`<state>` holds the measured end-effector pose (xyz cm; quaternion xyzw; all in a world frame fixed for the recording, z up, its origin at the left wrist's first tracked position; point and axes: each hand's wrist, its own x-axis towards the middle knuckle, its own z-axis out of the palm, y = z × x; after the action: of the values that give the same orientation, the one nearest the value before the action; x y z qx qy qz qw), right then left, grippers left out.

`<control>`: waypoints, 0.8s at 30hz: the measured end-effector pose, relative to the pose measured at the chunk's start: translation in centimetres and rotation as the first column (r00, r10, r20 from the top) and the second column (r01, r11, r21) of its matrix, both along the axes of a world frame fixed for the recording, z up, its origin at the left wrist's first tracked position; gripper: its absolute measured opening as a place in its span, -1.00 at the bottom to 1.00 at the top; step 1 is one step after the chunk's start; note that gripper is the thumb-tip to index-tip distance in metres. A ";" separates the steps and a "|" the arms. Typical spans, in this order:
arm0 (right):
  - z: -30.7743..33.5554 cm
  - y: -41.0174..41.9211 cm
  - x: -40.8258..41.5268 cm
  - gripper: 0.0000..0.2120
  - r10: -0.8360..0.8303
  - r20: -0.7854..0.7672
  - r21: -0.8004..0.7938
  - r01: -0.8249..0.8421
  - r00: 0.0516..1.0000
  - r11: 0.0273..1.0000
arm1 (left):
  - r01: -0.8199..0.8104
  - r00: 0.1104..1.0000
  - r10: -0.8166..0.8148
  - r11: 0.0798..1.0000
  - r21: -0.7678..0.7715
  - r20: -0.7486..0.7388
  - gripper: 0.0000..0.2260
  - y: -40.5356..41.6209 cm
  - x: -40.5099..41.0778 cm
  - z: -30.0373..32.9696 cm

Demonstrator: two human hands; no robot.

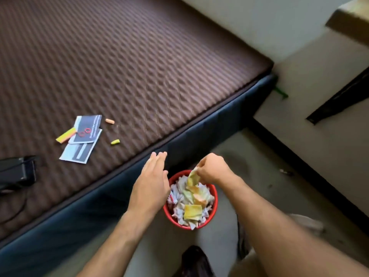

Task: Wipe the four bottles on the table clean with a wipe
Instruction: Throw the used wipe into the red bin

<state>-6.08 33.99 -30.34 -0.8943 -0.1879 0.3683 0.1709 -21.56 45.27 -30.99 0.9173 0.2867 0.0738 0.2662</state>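
Observation:
My right hand (pixel 211 168) pinches a crumpled, yellow-stained wipe (pixel 193 177) just above a small red bin (pixel 215 196) on the floor. The bin is heaped with several used white, yellow and orange-stained wipes. My left hand (pixel 151 182) hovers flat beside the bin's left rim, fingers together and extended, holding nothing. No bottles are in view.
A brown quilted mattress (pixel 119 66) on a dark blue base (pixel 99 200) fills the left. On it lie grey cards (pixel 83 134), small orange and yellow bits, and a black device (pixel 18 170) with a cable. A black shoe (pixel 195 260) is below the bin.

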 end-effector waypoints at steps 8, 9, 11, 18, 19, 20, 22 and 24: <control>-10.5 2.6 -1.6 -0.81 0.048 -0.062 -0.012 -0.049 0.997 0.999 | -0.051 0.977 0.036 0.997 -0.064 -0.211 -0.53 -0.7 0.2 -5.9; -11.6 2.7 -1.6 -0.79 0.040 -0.099 -0.025 -0.043 0.994 0.999 | -0.054 0.971 0.035 0.996 -0.076 -0.235 -0.53 -0.7 0.2 -6.3; -12.8 2.6 -1.8 -0.72 0.016 -0.189 -0.030 -0.022 0.982 0.999 | -0.073 0.961 0.042 0.992 -0.102 -0.274 -0.54 -1.0 0.2 -7.0; -14.4 1.2 -2.2 -0.51 0.121 -0.266 -0.164 -0.168 0.956 0.972 | -0.096 0.937 0.042 0.985 -0.141 -0.348 -0.55 -1.2 0.3 -8.0; -14.5 1.0 -2.1 -0.59 0.124 -0.269 -0.157 -0.170 0.955 0.973 | -0.094 0.934 0.037 0.985 -0.145 -0.355 -0.55 -1.1 0.3 -8.1; -14.1 0.8 -2.0 -0.63 0.133 -0.270 -0.135 -0.175 0.953 0.975 | -0.092 0.930 0.033 0.985 -0.144 -0.366 -0.55 -1.1 0.3 -8.2; -13.9 0.7 -1.5 -0.62 0.157 -0.287 -0.103 -0.194 0.945 0.976 | -0.079 0.925 0.024 0.988 -0.130 -0.379 -0.55 -1.1 0.4 -8.3; -13.4 0.9 -0.9 -0.59 0.118 -0.278 -0.067 -0.142 0.953 0.988 | -0.069 0.922 0.022 0.992 -0.109 -0.386 -0.55 -0.9 0.4 -8.3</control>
<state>-6.93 34.89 -43.71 -0.8272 -0.2048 0.5064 0.1317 -21.19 44.35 -39.32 0.8893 0.3585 -0.1185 0.2580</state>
